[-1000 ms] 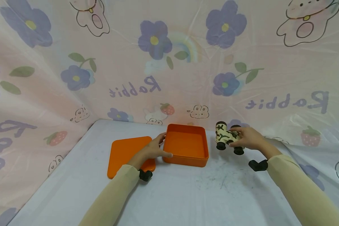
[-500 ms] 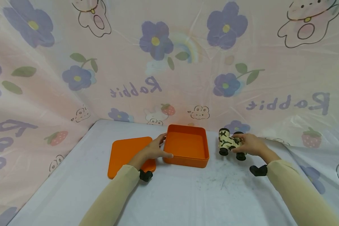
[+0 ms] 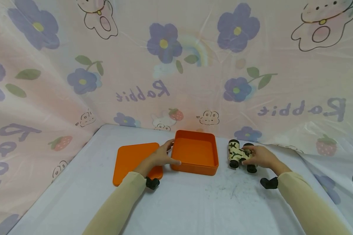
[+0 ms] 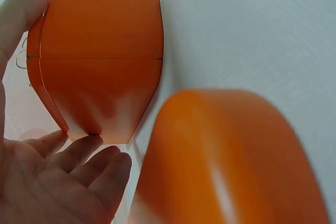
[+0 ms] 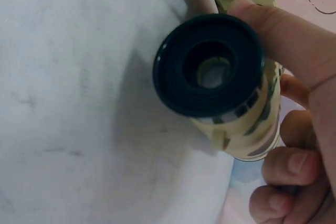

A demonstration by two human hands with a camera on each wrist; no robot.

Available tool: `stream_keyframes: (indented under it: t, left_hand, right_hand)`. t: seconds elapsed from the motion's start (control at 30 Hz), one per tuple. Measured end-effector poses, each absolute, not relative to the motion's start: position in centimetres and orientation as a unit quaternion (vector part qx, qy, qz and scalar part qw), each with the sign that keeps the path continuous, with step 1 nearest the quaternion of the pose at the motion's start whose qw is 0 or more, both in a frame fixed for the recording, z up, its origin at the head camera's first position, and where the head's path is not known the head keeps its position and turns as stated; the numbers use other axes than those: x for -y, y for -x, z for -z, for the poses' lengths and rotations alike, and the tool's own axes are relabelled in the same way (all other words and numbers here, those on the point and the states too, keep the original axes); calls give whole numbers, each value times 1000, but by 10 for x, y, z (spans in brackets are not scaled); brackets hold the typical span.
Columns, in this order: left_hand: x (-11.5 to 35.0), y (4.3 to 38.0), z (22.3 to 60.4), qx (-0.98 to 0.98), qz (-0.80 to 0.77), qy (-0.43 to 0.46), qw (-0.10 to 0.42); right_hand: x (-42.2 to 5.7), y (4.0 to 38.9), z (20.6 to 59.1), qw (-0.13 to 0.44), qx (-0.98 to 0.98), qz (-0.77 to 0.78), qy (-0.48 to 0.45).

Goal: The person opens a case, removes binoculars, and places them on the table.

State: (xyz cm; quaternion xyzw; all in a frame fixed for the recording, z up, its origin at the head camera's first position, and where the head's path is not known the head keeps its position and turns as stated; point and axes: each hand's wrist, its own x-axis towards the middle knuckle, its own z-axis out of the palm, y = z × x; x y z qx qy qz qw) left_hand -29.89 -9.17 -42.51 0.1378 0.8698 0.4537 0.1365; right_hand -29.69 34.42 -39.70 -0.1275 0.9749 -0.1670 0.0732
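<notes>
My right hand [image 3: 262, 158] grips a pair of toy binoculars [image 3: 234, 153], cream with a dark camouflage pattern and black rims, at the right of the head view. In the right wrist view the thumb lies along the binoculars [image 5: 252, 114] and one black eyepiece faces the camera. The binoculars are low over the white table. My left hand [image 3: 161, 156] touches the left side of an orange square box [image 3: 196, 169] that stands without its lid, bare inside. The left wrist view shows the thumb at the rim of the box [image 4: 100, 30] and relaxed fingertips against its wall.
A flat orange lid [image 3: 132, 158] lies left of the box, partly under my left wrist. Behind the white table [image 3: 188, 205] hangs a printed curtain [image 3: 194, 81] with flowers and rabbits, which also runs along the left side. Dark scuff marks show right of centre.
The binoculars have come down toward the table and slightly nearer to me in my right hand. My left hand and the box stay in place; the head view shifts slightly.
</notes>
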Motion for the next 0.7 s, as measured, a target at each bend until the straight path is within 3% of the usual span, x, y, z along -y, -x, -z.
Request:
stream_keyframes:
  t: [0.7]
  left_hand:
    - [93, 298, 425, -877, -445, -128, 129]
  right_hand:
    - [-340, 300, 404, 81, -979, 120, 140]
